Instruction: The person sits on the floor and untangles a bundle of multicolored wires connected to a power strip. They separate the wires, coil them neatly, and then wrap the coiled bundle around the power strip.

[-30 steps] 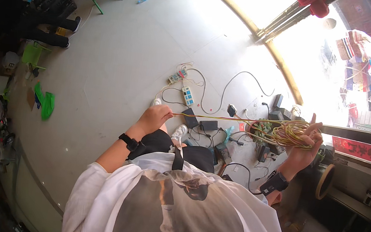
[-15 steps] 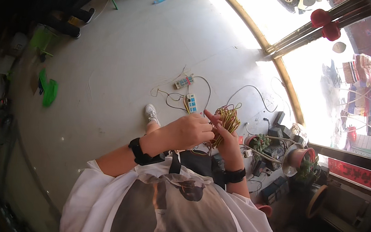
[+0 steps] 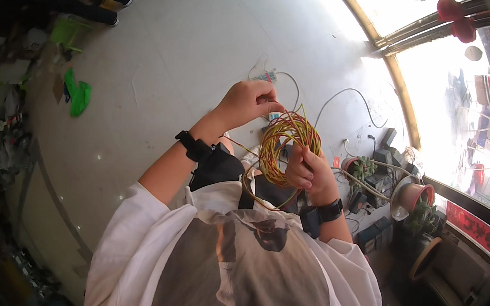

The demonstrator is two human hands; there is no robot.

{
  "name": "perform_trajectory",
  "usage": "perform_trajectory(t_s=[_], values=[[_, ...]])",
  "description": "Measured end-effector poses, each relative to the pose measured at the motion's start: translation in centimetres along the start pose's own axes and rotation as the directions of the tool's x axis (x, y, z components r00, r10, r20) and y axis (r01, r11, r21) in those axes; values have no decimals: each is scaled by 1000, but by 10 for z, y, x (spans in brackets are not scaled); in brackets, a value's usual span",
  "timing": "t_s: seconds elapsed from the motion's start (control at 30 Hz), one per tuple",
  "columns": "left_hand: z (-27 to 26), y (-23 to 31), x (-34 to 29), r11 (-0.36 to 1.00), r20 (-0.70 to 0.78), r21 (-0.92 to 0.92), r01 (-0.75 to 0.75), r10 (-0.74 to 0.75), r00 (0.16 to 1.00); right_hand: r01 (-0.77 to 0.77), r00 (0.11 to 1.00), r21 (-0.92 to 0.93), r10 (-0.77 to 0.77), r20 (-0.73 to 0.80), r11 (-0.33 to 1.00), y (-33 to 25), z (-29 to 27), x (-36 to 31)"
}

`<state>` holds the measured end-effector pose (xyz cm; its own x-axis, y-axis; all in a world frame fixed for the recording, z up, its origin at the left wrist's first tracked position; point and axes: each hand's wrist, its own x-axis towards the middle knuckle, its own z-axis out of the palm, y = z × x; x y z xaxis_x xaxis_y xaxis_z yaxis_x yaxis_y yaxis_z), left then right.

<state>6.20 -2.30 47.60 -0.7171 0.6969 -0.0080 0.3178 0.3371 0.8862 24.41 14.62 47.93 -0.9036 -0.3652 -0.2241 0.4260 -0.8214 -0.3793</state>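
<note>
I see the coil of red and yellow wire (image 3: 276,137) held up in the air in front of the wearer's body, its strands wound in a loose ring. My right hand (image 3: 311,173) is on the coil's lower right side, its fingers curled and holding the bundle, thumb lying along the strands. My left hand (image 3: 250,101) is at the coil's upper left edge; its fingers are bent and drawn narrow, but I cannot tell whether a strand sits between the tips. A slack loop of wire (image 3: 250,191) hangs below the coil, and a loose strand reaches out to its left.

Beyond the coil, on the floor (image 3: 210,38), I make out part of a power strip (image 3: 265,76), and to its upper right a curving gray cable (image 3: 355,91). To the right of the coil stand a small potted plant (image 3: 364,166) and, farther off, a pink pot (image 3: 416,197). Well to the coil's left lies a green plastic bag (image 3: 80,98), with a green chair (image 3: 69,33) farther up.
</note>
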Motion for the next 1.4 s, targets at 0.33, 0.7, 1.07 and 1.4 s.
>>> perform_trajectory(t_s=[0.33,0.7,1.07,1.4], values=[[-22,-51,10,985,-84,-34,166,-169,982,98,995,6,-98,-12,995,-6,-2,-38],[12,-109,-44,989,220,93,116,-134,966,938,326,226,-886,-328,261,-84,-16,-220],[41,-21,31,709,694,115,-696,444,567,985,-62,-175,-931,-359,2,17,-5,-273],[100,83,64,505,705,-596,-624,702,-105,587,187,-336,-527,-829,736,65,18,-22]])
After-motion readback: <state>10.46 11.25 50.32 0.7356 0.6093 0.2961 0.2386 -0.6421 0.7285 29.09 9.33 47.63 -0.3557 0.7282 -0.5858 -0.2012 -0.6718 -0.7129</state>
